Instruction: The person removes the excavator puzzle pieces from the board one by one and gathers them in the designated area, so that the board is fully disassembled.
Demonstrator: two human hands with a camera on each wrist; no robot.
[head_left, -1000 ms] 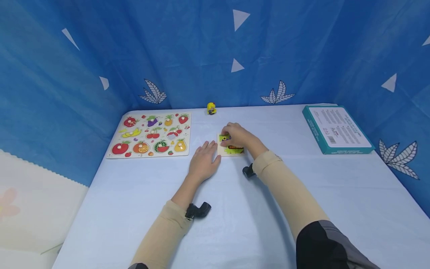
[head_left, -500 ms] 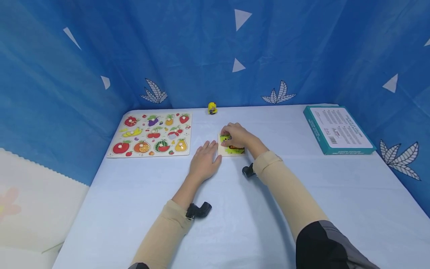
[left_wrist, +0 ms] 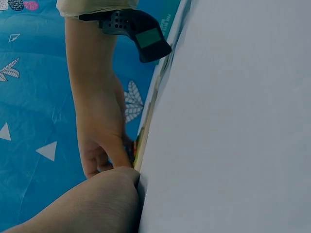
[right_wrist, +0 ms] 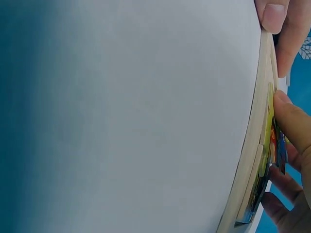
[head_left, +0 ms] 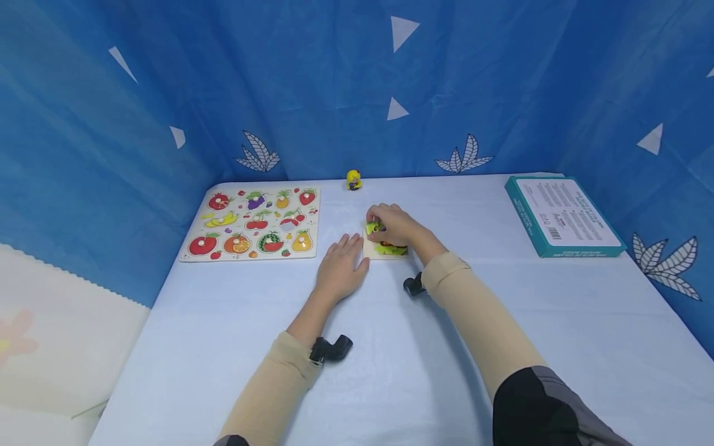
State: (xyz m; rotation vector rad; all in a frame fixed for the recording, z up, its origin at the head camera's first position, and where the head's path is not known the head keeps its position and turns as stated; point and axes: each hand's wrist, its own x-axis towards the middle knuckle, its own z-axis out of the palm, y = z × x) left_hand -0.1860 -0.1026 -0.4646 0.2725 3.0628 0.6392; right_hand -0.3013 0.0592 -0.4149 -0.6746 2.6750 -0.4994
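A small wooden jigsaw puzzle board with a bright yellow-green picture lies near the middle of the table. My right hand reaches over its upper part, thumb and fingers curled on a yellow-green puzzle piece. In the right wrist view, the thumb presses near the coloured pieces, which stand a little above the pale wooden rim. Much of the picture is hidden under that hand. My left hand lies palm down with its fingers straight, their tips and thumb along the left edge of the small board.
To the left lies a larger fruit peg puzzle with its fruits in place. A small yellow duck figure stands at the back edge. A teal box lies at the back right. Blue curtain fabric rises behind the white table.
Both hands stay in place at the small board. Under the right fingers, less purple and more yellow-green shows than a second ago. The whole view has shifted slightly.
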